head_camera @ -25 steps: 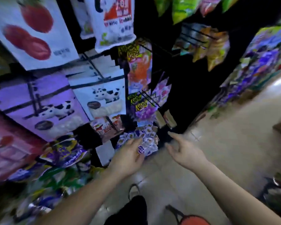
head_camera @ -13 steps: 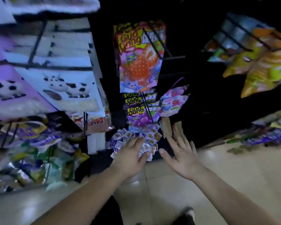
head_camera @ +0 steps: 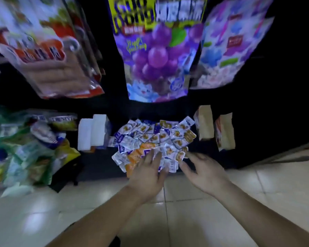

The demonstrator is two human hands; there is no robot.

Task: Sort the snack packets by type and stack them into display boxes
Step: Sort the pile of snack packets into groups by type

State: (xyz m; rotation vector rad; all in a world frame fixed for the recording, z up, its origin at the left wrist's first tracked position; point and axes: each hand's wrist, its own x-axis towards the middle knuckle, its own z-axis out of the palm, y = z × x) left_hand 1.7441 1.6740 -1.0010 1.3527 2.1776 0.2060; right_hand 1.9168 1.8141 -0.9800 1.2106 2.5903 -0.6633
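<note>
Packets: loose heap mid-frame on a dark low shelf; white-blue and orange sorts mixed.
Left hand: at 6 o'clock of heap; fingers straight, slightly spread, laid flat on the near packets.
Right hand: at 5 o'clock; fingers spread, loosely bent, tips at heap edge; nothing held that I can see.
Handling (judged): light, thin glossy film, crinkly, slippery; heap likely slides. Pinch each by its flat sealed edge, or scoop with both palms.
Surroundings: glossy grape bag at 12 o'clock; white boxes at 9; matte brown cartons at 3; shiny tiled floor at 6.
</note>
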